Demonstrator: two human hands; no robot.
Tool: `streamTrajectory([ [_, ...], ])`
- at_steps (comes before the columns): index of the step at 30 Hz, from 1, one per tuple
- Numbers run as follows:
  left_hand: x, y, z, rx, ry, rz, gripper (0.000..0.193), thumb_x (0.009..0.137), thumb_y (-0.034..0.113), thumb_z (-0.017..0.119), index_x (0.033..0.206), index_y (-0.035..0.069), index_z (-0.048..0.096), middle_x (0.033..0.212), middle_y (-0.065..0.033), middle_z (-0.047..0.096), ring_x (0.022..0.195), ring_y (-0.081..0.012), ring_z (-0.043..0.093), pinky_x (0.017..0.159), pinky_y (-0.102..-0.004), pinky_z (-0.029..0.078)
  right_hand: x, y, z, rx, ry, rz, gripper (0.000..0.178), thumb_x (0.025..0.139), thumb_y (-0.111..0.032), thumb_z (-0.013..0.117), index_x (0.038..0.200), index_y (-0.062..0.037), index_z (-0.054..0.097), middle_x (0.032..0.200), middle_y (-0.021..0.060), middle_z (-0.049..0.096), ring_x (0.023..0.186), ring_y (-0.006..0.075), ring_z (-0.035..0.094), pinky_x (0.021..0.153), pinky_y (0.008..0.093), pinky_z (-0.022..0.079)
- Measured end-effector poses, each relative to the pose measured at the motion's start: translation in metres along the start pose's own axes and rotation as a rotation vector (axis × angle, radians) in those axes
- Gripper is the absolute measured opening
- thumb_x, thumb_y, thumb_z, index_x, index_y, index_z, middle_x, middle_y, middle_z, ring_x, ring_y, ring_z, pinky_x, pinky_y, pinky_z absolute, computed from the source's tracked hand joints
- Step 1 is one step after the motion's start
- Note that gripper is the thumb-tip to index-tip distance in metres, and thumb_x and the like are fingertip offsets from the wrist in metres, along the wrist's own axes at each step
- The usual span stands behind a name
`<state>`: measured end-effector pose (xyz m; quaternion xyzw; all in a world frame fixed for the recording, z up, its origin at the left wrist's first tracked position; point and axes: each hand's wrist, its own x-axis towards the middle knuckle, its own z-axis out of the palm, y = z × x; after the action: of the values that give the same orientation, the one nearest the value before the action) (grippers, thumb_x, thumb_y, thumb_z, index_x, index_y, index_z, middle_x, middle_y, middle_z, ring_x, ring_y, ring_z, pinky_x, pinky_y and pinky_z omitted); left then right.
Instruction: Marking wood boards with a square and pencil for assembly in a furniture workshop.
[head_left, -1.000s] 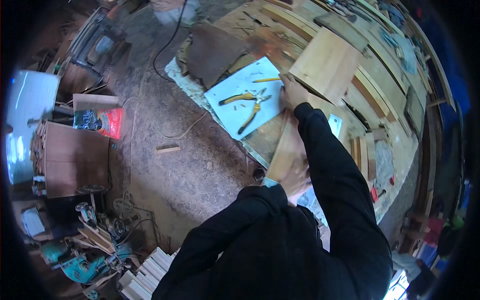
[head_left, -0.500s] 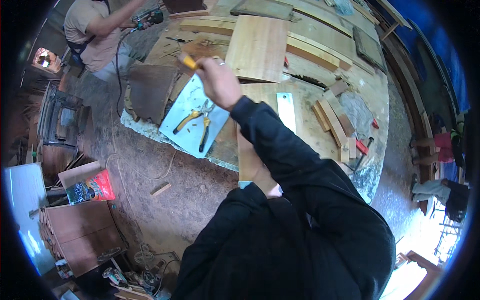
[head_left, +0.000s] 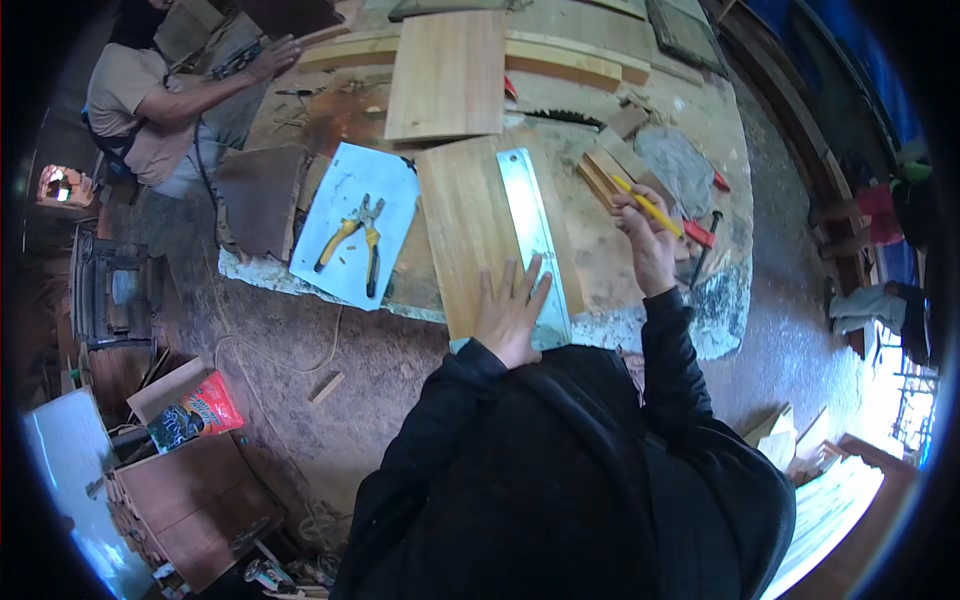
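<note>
My left hand [head_left: 510, 315] lies flat with its fingers spread, pressing on a light wooden board [head_left: 460, 205] and the near end of a metal ruler [head_left: 524, 195]. The ruler runs lengthwise along the board's right side. In my right hand [head_left: 652, 250], a yellow pencil [head_left: 655, 211] is gripped, raised to the right of the ruler. Left of the board, a white sheet of paper [head_left: 335, 190] carries yellow-and-black pliers [head_left: 372, 250], their handles spread, with small brown bits beside them.
Another board [head_left: 447, 85] lies beyond, across long timber strips [head_left: 570, 65]. Wood blocks [head_left: 605, 165], a crumpled clear plastic bag [head_left: 680, 170] and a red-and-black clamp [head_left: 700, 236] are at the right. A dark panel [head_left: 258, 195] lies left. A co-worker [head_left: 145, 95] is at the far left.
My right hand has swung from over the paper to the right side of the table with the pencil. My left hand now shows, flat on board and ruler. The view has shifted right.
</note>
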<state>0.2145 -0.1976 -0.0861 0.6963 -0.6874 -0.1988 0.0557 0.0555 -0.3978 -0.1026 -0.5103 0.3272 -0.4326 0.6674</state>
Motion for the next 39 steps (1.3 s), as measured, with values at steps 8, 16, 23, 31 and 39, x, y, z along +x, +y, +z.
streamTrajectory([
  [8, 0.006, 0.000, 0.006, -0.044, -0.012, 0.029, 0.116, 0.054, 0.033, 0.086, 0.149, 0.002, 0.026, 0.158, -0.0208, 0.011, 0.143, -0.0441, 0.019, 0.112, -0.0659, 0.015, -0.063, 0.046, -0.010, -0.661, -0.084, -0.108, 0.030, 0.091, -0.009, 0.061, 0.120, -0.0033, 0.054, 0.104, 0.0116, 0.065, 0.095, 0.0208, 0.064, 0.085, 0.0319, 0.051],
  [16, 0.013, 0.010, 0.017, -0.073, 0.077, 0.043, 0.115, 0.056, 0.029, 0.085, 0.149, 0.002, 0.024, 0.159, -0.0209, 0.010, 0.142, -0.0466, 0.020, 0.113, -0.0620, 0.019, -0.072, 0.053, -0.008, -0.477, -0.228, 0.015, 0.035, 0.091, -0.006, 0.061, 0.124, -0.0024, 0.051, 0.108, 0.0093, 0.064, 0.093, 0.0175, 0.063, 0.084, 0.0293, 0.050],
  [23, 0.018, 0.019, 0.013, -0.029, 0.035, -0.006, 0.116, 0.054, 0.028, 0.086, 0.149, 0.003, 0.025, 0.158, -0.0219, 0.011, 0.142, -0.0462, 0.021, 0.113, -0.0618, 0.020, -0.079, 0.047, -0.015, -0.242, -0.245, 0.227, 0.036, 0.095, -0.006, 0.057, 0.129, -0.0014, 0.047, 0.118, 0.0083, 0.060, 0.092, 0.0118, 0.058, 0.084, 0.0259, 0.049],
  [31, 0.023, 0.032, 0.007, -0.011, -0.014, -0.044, 0.115, 0.053, 0.028, 0.088, 0.148, 0.003, 0.028, 0.158, -0.0217, 0.013, 0.143, -0.0425, 0.023, 0.114, -0.0599, 0.019, -0.070, 0.037, -0.012, -0.340, -0.342, 0.168, 0.039, 0.092, -0.007, 0.061, 0.129, -0.0035, 0.048, 0.111, 0.0073, 0.061, 0.082, 0.0124, 0.058, 0.076, 0.0247, 0.049],
  [39, 0.028, 0.033, 0.008, -0.022, -0.006, -0.033, 0.115, 0.053, 0.028, 0.088, 0.148, 0.004, 0.028, 0.158, -0.0206, 0.013, 0.143, -0.0430, 0.021, 0.114, -0.0609, 0.018, -0.065, 0.038, -0.017, -0.292, -0.331, 0.243, 0.045, 0.086, -0.006, 0.068, 0.128, -0.0036, 0.051, 0.104, 0.0103, 0.063, 0.090, 0.0169, 0.064, 0.080, 0.0293, 0.053],
])
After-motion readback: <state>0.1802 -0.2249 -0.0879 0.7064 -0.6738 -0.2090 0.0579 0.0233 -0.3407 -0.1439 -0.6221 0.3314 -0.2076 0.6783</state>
